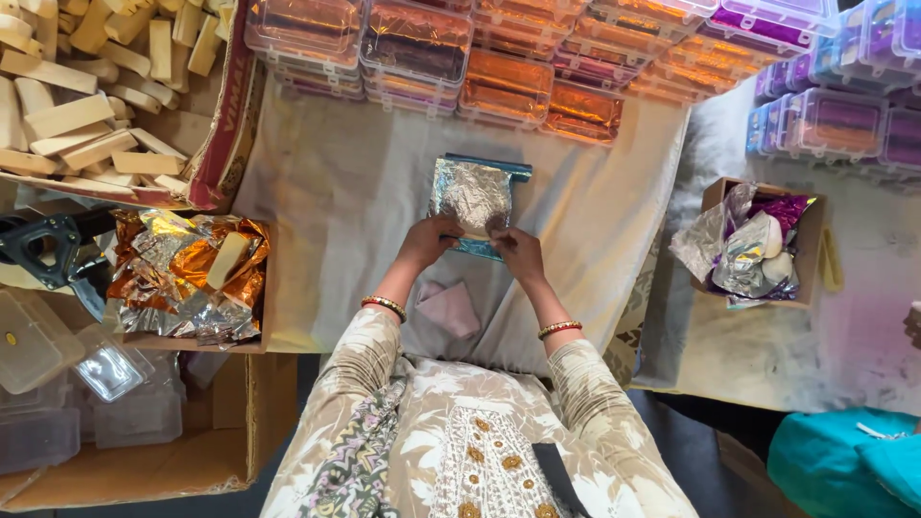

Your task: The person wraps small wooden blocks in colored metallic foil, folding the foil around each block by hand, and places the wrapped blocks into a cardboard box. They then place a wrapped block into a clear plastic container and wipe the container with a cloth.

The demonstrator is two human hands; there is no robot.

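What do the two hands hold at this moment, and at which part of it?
Both the left hand and the right hand grip a silver foil sheet at its near edge, one at each side, over the cloth.

Silver foil sheet (475, 197) with blue edge, orange-gold foil heap (182, 273), cream cloth (345, 182)

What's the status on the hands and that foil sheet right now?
Left hand and right hand both pinching the crinkled silver foil sheet at its near edge. Nothing blocking on the cream cloth.
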